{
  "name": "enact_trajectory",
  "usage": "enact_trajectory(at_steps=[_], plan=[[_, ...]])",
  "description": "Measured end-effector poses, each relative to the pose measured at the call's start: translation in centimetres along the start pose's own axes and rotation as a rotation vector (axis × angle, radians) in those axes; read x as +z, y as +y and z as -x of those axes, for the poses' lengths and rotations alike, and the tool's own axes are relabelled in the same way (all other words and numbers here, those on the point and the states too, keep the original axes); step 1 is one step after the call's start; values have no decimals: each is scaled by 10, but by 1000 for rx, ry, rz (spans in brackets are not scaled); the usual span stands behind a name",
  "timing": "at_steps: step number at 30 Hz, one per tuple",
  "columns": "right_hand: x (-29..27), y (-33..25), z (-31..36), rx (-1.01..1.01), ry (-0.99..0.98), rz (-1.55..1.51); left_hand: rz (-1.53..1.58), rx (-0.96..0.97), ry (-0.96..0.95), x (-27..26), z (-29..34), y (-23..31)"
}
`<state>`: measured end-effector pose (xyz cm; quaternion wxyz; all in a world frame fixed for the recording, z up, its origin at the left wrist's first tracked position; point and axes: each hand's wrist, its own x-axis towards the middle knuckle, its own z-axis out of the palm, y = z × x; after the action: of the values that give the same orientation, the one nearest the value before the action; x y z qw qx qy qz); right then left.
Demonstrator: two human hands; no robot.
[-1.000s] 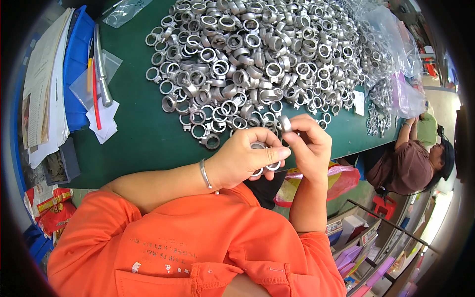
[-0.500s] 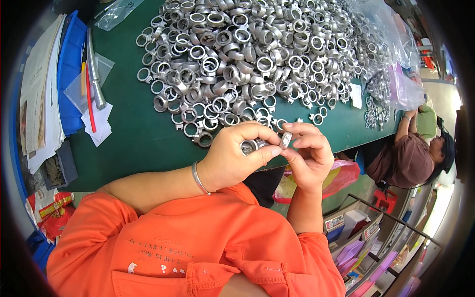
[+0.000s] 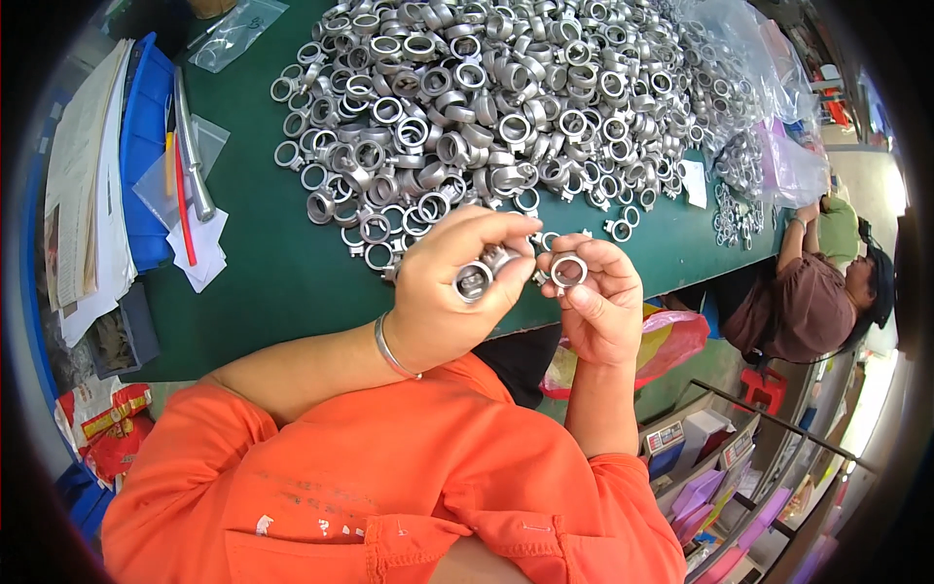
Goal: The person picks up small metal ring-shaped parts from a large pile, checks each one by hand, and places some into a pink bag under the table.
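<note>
A big heap of grey metal rings (image 3: 506,107), many with a small lug on the rim, covers the middle of the green table (image 3: 253,302). At the heap's near edge, my left hand (image 3: 438,263) is curled around several metal rings (image 3: 474,281) stacked in the palm and fingers. Just to its right, a single metal ring (image 3: 568,271) is pinched between the thumb and fingers of my right hand (image 3: 605,307), its round opening facing up toward me. The two hands are close together but apart.
On the left stand a blue tray (image 3: 146,165) and papers (image 3: 88,185), with a tapered metal rod (image 3: 193,146) and a red pen (image 3: 184,209). Plastic bags (image 3: 793,161) lie on the right. Another person (image 3: 798,292) sits at the table's right end. A pink bag (image 3: 671,341) hangs below the edge.
My hands have drawn slightly apart. The right-hand ring has turned from edge-on to showing its round opening. My left hand has tilted, still around its rings.
</note>
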<state>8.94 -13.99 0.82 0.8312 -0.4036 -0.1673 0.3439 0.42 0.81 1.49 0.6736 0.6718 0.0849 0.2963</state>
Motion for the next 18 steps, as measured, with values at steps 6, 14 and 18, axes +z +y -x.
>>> enact_trajectory(at_steps=[6,14,18], plan=[[37,27,-3,348,30,-695,-301,591,-171,-6,-9,3],[36,32,5,308,36,-780,-603,640,-318,0,-5,14],[41,25,18,325,443,-641,-534,698,-319,1,-8,15]])
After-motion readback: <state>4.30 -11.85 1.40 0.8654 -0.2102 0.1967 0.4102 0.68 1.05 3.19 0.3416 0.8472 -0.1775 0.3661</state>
